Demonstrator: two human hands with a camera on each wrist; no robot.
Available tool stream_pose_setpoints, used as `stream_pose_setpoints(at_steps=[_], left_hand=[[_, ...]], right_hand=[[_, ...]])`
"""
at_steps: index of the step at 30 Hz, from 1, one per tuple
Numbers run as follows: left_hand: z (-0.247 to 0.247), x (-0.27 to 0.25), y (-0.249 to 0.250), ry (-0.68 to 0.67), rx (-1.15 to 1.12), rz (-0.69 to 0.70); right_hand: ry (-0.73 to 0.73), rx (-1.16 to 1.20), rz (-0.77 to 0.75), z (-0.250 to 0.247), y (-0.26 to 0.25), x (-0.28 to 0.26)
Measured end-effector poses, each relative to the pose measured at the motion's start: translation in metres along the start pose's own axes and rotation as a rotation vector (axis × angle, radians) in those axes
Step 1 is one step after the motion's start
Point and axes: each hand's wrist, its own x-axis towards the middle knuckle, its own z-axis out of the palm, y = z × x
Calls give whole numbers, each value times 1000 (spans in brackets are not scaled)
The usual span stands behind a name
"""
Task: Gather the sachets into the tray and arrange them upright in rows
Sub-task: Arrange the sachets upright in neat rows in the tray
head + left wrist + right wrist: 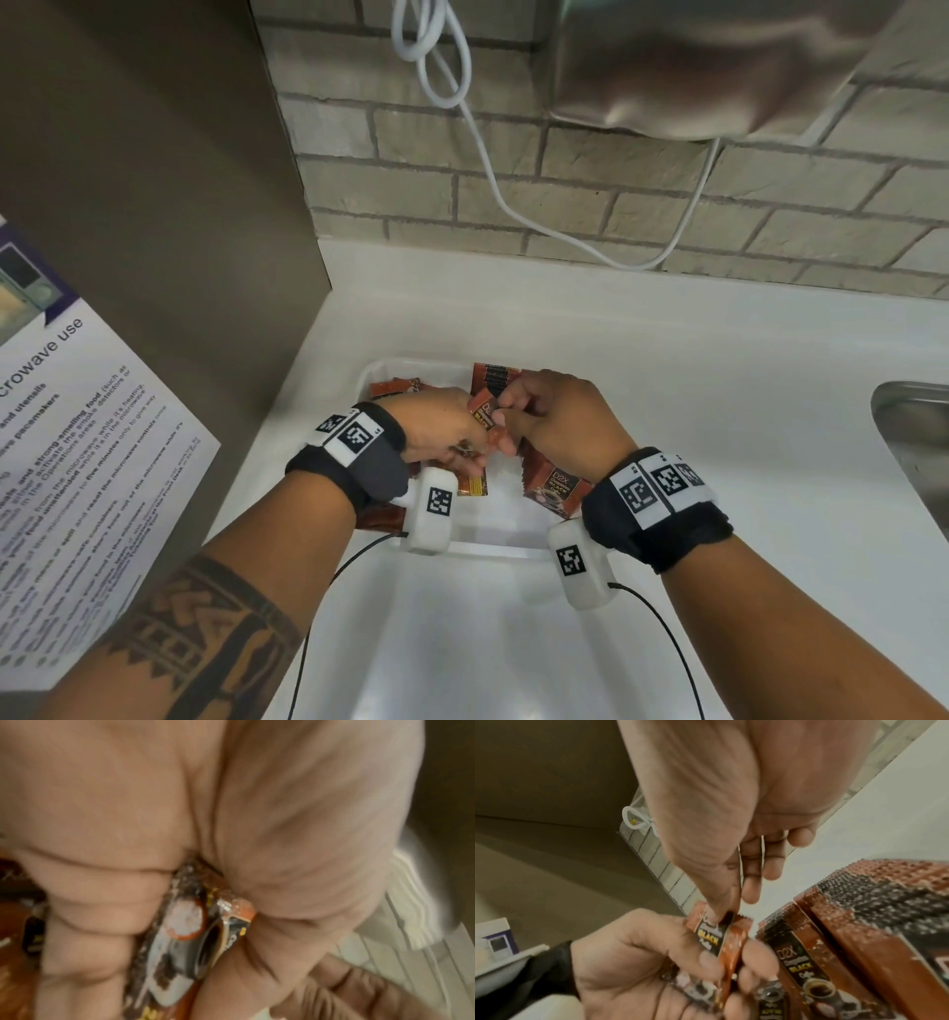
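1. Sachets [482,411] are being collected above the white tray [382,367] at the centre of the head view; a small bundle is clasped in the left hand [441,431].
2. One sachet's top edge is pinched by the right hand [554,416].
3. An upright row [552,483] stands at the tray's right.
4. Next, the bundle probably needs squaring and standing beside that row.

Shared office kitchenette, microwave-use notice [77,411], steel sink [914,447], brick backsplash [616,180]
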Motion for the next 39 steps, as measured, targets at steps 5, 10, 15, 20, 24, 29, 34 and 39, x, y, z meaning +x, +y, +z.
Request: stream_pose_setpoints(at_steps=[5, 10, 15, 20, 24, 29, 34, 39], left_hand=[[-2, -10, -2, -20, -174, 144], [-7, -11, 3, 228, 33, 206], [-7, -8, 0, 481, 278, 186], [-13, -2, -3, 573, 870, -74], [-5, 4, -2, 375, 877, -82], [17, 16, -1, 220, 859, -78], [27, 22, -1, 149, 853, -84], [28, 27, -3, 137, 886, -82]], right_hand=[[-2, 248, 80, -8, -7, 1], [102, 222, 104, -12, -9, 4], [153, 98, 51, -13, -12, 5], [92, -75, 56, -9, -2, 9], [-1, -217, 84, -2, 2, 12], [-115, -298, 168, 7, -4, 21], [-161, -451, 175, 12, -9, 25], [-177, -466, 156, 10, -12, 24]])
